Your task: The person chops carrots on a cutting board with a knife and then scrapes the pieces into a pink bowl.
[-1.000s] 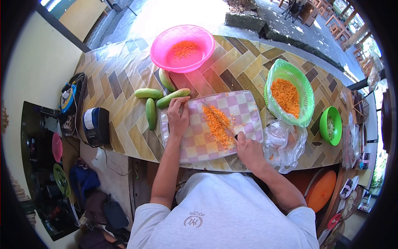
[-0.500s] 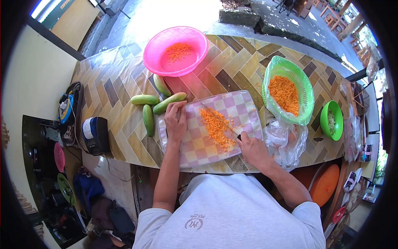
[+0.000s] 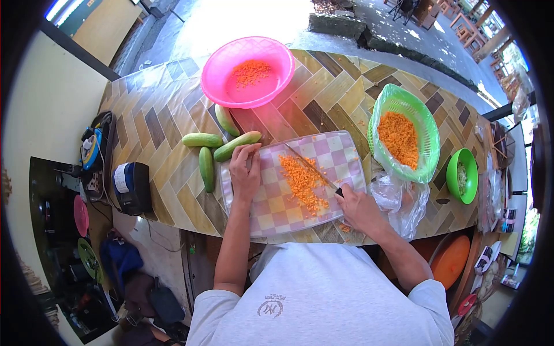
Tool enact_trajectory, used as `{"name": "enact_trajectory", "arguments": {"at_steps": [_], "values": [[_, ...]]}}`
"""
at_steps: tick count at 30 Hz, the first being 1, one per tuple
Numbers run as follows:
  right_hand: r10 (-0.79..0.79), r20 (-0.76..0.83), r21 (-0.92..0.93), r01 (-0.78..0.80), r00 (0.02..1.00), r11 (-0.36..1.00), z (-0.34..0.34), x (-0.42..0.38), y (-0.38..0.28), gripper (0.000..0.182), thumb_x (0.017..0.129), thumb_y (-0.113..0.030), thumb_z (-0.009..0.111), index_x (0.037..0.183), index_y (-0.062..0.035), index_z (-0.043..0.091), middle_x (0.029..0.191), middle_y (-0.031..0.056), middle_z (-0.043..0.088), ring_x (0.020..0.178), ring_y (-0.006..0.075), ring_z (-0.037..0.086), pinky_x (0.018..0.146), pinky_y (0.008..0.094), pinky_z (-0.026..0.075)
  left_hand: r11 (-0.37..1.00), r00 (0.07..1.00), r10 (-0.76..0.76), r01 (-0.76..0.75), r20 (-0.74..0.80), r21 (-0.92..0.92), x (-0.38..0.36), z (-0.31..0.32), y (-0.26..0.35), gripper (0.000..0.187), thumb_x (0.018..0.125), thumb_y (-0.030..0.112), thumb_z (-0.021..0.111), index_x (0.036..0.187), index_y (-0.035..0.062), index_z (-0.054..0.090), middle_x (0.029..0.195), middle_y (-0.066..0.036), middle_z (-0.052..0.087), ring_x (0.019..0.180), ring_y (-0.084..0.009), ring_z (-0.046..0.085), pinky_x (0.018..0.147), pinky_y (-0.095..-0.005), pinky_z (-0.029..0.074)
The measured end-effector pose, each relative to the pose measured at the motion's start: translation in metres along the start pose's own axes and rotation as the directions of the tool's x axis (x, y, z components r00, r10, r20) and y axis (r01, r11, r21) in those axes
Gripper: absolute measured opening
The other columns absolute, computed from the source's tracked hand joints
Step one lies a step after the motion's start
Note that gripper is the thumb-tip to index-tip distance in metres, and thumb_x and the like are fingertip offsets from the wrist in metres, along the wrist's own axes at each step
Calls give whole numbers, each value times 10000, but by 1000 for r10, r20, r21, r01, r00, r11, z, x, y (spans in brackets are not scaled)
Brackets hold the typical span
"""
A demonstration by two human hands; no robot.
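Observation:
My right hand [image 3: 358,207] grips the black handle of a knife [image 3: 314,169], its blade slanting up and left across finely chopped orange carrot [image 3: 300,181]. The carrot lies in a loose heap on a pink-and-white checkered cutting board [image 3: 271,216]. At the board's left edge, my left hand [image 3: 245,174] holds it with bent fingers near the upper corner. Just beyond those fingertips lie several pale green cucumbers [image 3: 236,146], one pointing toward the hand.
A pink basin [image 3: 271,95] with some chopped carrot stands behind the board. On the right are a green basket [image 3: 427,135] lined with plastic and full of chopped carrot, a crumpled plastic bag [image 3: 407,210], and a small green bowl [image 3: 470,176]. A dark device [image 3: 134,187] sits at left.
The knife blade has lifted and now shows more fully over the carrot. My right hand has shifted slightly right; my left hand stays at the board's edge.

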State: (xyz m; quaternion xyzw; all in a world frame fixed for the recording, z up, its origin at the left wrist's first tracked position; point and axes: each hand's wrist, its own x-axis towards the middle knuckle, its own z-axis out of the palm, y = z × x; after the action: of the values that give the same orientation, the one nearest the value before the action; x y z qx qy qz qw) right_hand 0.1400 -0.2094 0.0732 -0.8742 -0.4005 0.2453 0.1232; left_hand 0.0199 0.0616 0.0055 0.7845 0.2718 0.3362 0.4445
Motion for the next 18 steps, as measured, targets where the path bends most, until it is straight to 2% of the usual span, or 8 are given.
{"name": "enact_trajectory", "arguments": {"at_steps": [1, 4, 7, 10, 18], "values": [[19, 4, 15, -19, 1000, 1000, -5, -1, -1, 298, 1016, -313, 506, 1001, -16, 483, 677, 263, 639, 695, 475, 659, 614, 562, 522, 1000, 1000, -13, 13, 0, 1, 0, 0, 1, 187, 906, -14, 607, 1071, 3, 693, 1034, -134, 641, 931, -255, 658, 827, -321, 531], [39, -20, 40, -38, 999, 998, -9, -3, 4, 305, 1021, -323, 496, 1017, -18, 488, 693, 277, 639, 707, 482, 656, 623, 565, 522, 999, 999, 36, -36, -21, 1, 0, 2, -4, 175, 924, -2, 603, 1071, 3, 697, 1016, -86, 642, 875, -165, 636, 780, -270, 499], [73, -31, 23, -73, 997, 997, -9, -3, 15, 313, 1025, -334, 483, 1025, -21, 486, 700, 284, 638, 709, 489, 653, 627, 572, 520, 1000, 999, 30, -30, -15, 8, 1, 2, -2, 177, 923, -3, 601, 1072, 3, 697, 1015, -86, 642, 881, -169, 635, 786, -273, 499], [86, -17, 7, -86, 996, 996, -8, -4, 16, 316, 1028, -338, 474, 1026, -22, 484, 705, 288, 639, 711, 497, 651, 631, 580, 517, 1000, 1000, 14, -14, -2, 21, 1, 1, 2, 184, 910, -8, 604, 1068, 8, 696, 1029, -129, 642, 923, -251, 654, 818, -316, 528], [78, 58, 47, -81, 995, 996, -13, -7, 2, 314, 1024, -328, 479, 1027, -14, 476, 714, 298, 636, 731, 515, 642, 642, 587, 512, 1000, 1000, 6, -6, -2, 9, 1, 1, -1, 176, 916, -3, 606, 1067, 4, 694, 1034, -128, 637, 920, -248, 652, 824, -315, 525]]}}
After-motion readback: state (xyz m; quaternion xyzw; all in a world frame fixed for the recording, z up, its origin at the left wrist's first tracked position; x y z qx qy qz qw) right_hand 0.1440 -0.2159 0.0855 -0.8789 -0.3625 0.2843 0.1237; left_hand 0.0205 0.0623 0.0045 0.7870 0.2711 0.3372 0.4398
